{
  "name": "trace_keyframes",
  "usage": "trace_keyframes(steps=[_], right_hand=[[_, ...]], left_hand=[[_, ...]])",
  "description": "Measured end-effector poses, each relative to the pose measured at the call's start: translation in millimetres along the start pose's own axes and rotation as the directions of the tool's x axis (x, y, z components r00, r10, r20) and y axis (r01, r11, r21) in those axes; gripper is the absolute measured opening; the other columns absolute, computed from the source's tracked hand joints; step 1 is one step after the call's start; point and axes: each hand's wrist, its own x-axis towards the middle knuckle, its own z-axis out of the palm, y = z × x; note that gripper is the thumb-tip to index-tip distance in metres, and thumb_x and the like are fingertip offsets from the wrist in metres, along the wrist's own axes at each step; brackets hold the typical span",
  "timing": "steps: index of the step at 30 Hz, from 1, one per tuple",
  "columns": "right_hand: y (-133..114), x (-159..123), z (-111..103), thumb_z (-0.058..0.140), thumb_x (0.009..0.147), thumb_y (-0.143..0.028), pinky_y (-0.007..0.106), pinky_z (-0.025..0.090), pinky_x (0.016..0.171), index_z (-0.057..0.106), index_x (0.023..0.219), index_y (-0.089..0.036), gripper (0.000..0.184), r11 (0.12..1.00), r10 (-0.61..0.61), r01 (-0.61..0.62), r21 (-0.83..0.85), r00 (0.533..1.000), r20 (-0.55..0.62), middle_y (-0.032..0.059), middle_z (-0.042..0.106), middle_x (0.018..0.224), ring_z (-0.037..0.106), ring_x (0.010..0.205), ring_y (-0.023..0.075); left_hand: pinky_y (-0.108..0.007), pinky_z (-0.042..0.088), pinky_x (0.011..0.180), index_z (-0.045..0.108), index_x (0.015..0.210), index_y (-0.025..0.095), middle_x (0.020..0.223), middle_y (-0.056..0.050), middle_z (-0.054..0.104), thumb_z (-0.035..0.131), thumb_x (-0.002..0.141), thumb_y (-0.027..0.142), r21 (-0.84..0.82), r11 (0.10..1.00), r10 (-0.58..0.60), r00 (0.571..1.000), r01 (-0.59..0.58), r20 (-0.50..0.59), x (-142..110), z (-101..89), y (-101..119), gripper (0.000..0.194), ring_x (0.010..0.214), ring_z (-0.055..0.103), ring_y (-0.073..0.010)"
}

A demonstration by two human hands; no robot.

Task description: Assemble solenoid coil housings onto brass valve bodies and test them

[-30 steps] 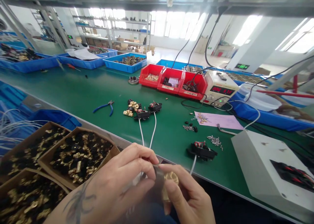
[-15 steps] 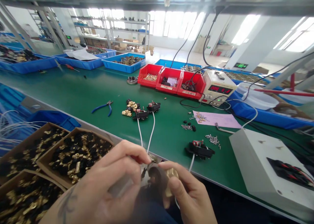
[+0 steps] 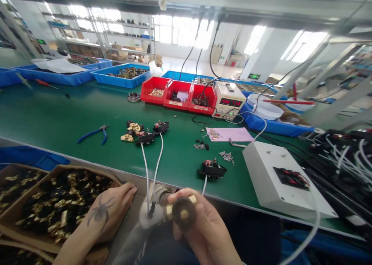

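Observation:
My right hand (image 3: 203, 222) is closed around a brass valve fitting (image 3: 183, 212) with a round black cap facing me, held above my lap in front of the bench edge. My left hand (image 3: 113, 207) is at the right side of a cardboard box (image 3: 116, 181) full of brass and black fittings (image 3: 62, 207). Its back is turned up and its fingers stretch to the right, with nothing visible in them; whether they touch the box rim I cannot tell. White cables (image 3: 158, 156) hang over the bench edge from two black wired units (image 3: 145, 138), beside a small pile of brass fittings (image 3: 128, 137).
Blue-handled pliers (image 3: 94, 134) lie on the green bench (image 3: 95, 110). Red bins (image 3: 177, 105) and a power supply (image 3: 229, 101) stand behind. To the right are another wired unit (image 3: 212, 170), loose screws (image 3: 226, 156), a pink sheet (image 3: 235, 133) and a grey box (image 3: 264, 172).
My left hand has let go of the fitting and moved left and down to the cardboard box. My right hand keeps the fitting, turned cap-first towards me. The view has swung right.

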Motion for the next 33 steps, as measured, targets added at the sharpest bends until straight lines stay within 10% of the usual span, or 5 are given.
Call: trace_keyframes(steps=[4,8,18,25,33], right_hand=[[-3.5,-11.6,-9.3,0.084,0.075,-0.038,0.021,0.051,0.065,0.073,0.108,-0.025,0.037,0.999,-0.031,0.029,-0.024,0.998,-0.058,0.0071,0.068,0.108,0.056,0.065,0.0088],[-12.6,-23.0,-13.5,0.086,0.073,-0.031,0.020,0.051,0.066,0.074,0.106,-0.024,0.036,0.996,-0.093,0.092,-0.021,0.994,-0.064,0.0055,0.068,0.109,0.057,0.069,0.0091],[-15.3,-42.3,-20.8,0.091,0.065,-0.036,0.025,0.050,0.069,0.074,0.101,-0.025,0.041,0.988,-0.138,0.108,-0.112,0.937,-0.320,0.0007,0.064,0.084,0.059,0.072,0.0135],[-23.0,-46.0,-35.7,0.093,0.062,-0.038,0.016,0.046,0.055,0.078,0.098,-0.020,0.043,0.977,-0.210,0.211,-0.042,0.896,-0.391,0.0056,0.073,0.091,0.056,0.058,0.0061],[-31.0,-54.5,-36.6,0.096,0.057,-0.028,0.017,0.050,0.057,0.077,0.101,-0.021,0.049,0.972,-0.230,0.229,-0.050,0.893,-0.386,0.0080,0.075,0.101,0.063,0.061,0.0087]], left_hand=[[-0.023,0.050,0.064,0.064,0.089,0.024,0.077,0.002,0.069,0.043,0.099,0.045,-0.151,0.979,0.131,0.989,-0.140,-0.071,0.4,-11.2,62.1,0.031,0.070,0.066,-0.0141],[-0.020,0.052,0.085,0.062,0.099,0.028,0.107,0.000,0.065,0.053,0.095,0.027,-0.442,0.770,0.349,0.883,-0.461,-0.314,-10.9,-16.1,130.6,0.010,0.100,0.064,-0.0130],[-0.022,0.057,0.083,0.069,0.095,0.026,0.108,-0.001,0.066,0.056,0.089,0.023,-0.829,0.514,0.367,0.930,-0.221,-0.020,-15.6,7.9,178.9,0.014,0.097,0.068,-0.0145],[-0.038,0.053,0.088,0.054,0.118,0.018,0.106,-0.011,0.064,0.023,0.096,0.067,-0.446,0.849,0.256,0.959,-0.283,-0.122,32.8,37.8,182.4,0.063,0.096,0.064,-0.0227],[-0.056,0.037,0.101,0.064,0.098,0.012,0.105,-0.012,0.063,0.074,0.080,0.038,-0.227,0.971,0.068,0.998,-0.069,-0.009,82.6,83.6,233.6,0.033,0.110,0.055,-0.0322]])
